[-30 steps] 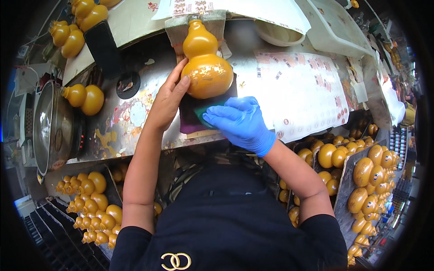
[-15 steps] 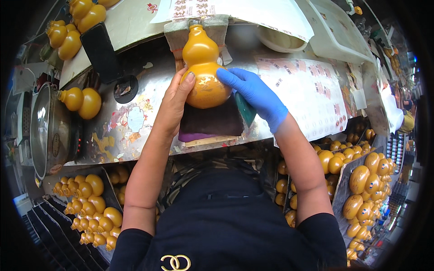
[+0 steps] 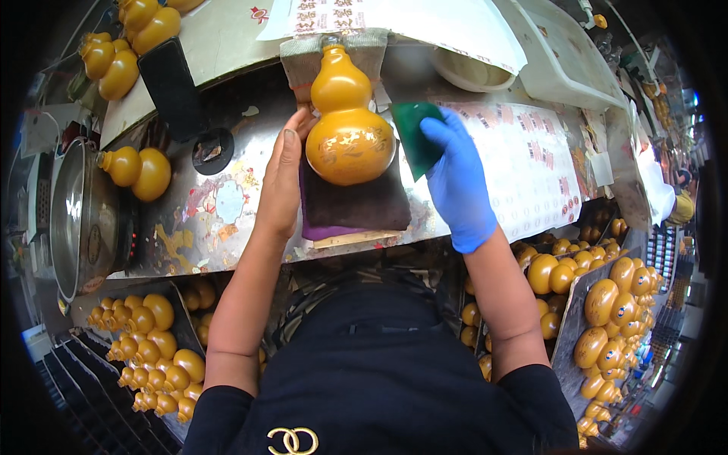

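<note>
An orange-yellow gourd-shaped bottle leans with its neck on a grey cloth-wrapped rest and its lower bulb over a dark cushion. Gold characters mark its lower bulb. Along its left side lies my left hand, fingertips against or just behind the bottle, thumb lifted off it. My right hand, in a blue glove, pinches a flat green scraper to the right of the bottle, apart from it.
Printed sheets cover the bench's right side, below a bowl and a white bin. To the left are a phone, another gourd bottle and a metal pan. Racks of gourd bottles flank me.
My right hand has come off the bottle and moved right, bringing the green scraper into view. The left thumb has lifted off the bottle, baring the gold characters.
</note>
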Motion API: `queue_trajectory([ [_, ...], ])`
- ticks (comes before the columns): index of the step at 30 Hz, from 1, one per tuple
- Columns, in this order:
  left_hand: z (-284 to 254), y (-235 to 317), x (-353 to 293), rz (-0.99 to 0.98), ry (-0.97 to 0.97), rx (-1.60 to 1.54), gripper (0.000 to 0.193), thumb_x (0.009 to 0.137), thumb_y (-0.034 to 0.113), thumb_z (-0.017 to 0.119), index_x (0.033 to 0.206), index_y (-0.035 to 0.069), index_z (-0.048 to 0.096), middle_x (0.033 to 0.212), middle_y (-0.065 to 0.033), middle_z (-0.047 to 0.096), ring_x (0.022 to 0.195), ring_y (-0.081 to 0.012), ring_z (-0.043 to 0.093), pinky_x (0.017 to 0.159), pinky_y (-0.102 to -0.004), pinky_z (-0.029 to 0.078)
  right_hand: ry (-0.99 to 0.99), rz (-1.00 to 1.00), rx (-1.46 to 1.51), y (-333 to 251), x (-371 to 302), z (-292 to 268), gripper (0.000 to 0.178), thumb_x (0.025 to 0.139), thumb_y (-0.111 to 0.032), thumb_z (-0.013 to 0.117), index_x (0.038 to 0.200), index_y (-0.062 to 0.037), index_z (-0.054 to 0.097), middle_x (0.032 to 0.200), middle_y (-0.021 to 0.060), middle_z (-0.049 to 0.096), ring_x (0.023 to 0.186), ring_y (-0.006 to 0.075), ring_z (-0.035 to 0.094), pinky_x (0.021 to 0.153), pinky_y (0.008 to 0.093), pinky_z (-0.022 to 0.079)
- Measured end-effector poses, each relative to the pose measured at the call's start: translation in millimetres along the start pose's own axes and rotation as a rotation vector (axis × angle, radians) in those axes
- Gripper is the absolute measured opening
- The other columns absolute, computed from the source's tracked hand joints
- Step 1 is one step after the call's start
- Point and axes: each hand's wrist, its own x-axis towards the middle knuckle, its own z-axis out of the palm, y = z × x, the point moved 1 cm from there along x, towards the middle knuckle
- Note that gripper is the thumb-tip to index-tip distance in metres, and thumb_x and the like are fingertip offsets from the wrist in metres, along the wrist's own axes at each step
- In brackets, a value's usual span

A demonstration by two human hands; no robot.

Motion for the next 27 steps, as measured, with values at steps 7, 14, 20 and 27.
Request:
queue_trajectory([
  [7,28,11,-8,0.075,0.023,0.159,0.071,0.098,0.054,0.032,0.147,0.004,0.022,0.144,-0.0160,0.035,0.135,-0.0244,0.034,0.111,-0.0340,0.024,-0.046,-0.456,-0.825,9,-34,29,0.034,0.087,-0.018,0.066,0.113,-0.0031,0.050,0.096,0.0125,0.065,0.085,0.0157,0.063,0.072,0.0303,0.052],
  [14,24,7,-7,0.012,0.000,0.146,0.070,0.099,0.053,0.029,0.148,0.004,0.019,0.146,-0.0149,0.031,0.135,-0.0236,0.034,0.112,-0.0330,0.023,0.047,-0.280,-0.581,19,-18,-4,0.033,0.088,-0.019,0.066,0.112,-0.0006,0.052,0.099,0.0100,0.062,0.090,0.0134,0.058,0.080,0.0273,0.048],
  [20,0,-5,5,-0.074,-0.119,-0.064,0.064,0.101,0.048,0.031,0.146,0.003,0.028,0.142,-0.0127,0.041,0.132,-0.0212,0.039,0.111,-0.0339,0.026,0.106,-0.235,-0.606,7,-10,-11,0.031,0.089,-0.020,0.065,0.110,-0.0013,0.052,0.098,0.0089,0.062,0.088,0.0129,0.058,0.078,0.0275,0.048],
  [27,9,-4,7,-0.047,-0.068,0.008,0.062,0.101,0.044,0.033,0.144,-0.001,0.030,0.140,-0.0142,0.043,0.130,-0.0215,0.042,0.109,-0.0332,0.030,-0.053,-0.254,-0.587,9,1,-2,0.032,0.089,-0.022,0.065,0.110,-0.0020,0.052,0.096,0.0083,0.062,0.087,0.0120,0.058,0.076,0.0269,0.049],
])
